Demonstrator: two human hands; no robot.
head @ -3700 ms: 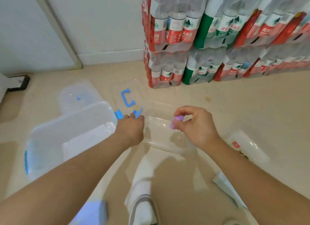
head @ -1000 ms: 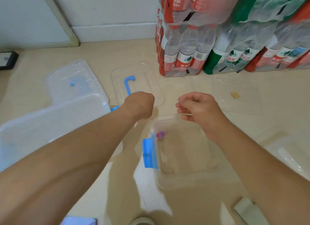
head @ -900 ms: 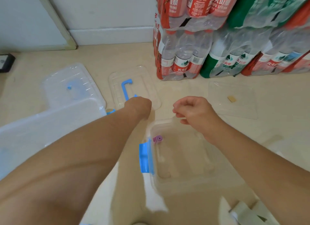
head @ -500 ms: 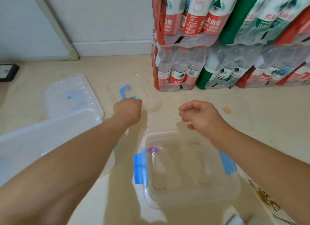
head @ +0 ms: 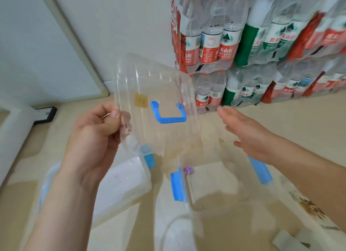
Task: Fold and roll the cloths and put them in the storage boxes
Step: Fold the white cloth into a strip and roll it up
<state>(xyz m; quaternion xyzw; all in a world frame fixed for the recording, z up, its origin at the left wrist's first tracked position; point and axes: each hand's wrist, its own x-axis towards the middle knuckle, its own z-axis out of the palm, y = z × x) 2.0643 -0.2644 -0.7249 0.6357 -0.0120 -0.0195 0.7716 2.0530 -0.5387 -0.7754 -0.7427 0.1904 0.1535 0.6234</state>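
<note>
Step in hand, probably: lidding. Left hand (head: 93, 138) pinches the clear lid (head: 159, 93) by its 9 o'clock edge, tilted above the small storage box (head: 221, 191). Right hand (head: 249, 136) is spread with straight fingers, holding nothing, near the lid's 3 o'clock edge. Next move calls for levelling the lid over the rim.

Count:
- one lid
- one purple rolled cloth (head: 187, 170), in the box's 10 o'clock corner
- two boxes, the larger box (head: 121, 185) at 9 o'clock

Beige floor (head: 299, 123) is bounded by white wall (head: 121, 26); bottle packs (head: 243, 45) are stacked right, door frame (head: 74, 45) left.
</note>
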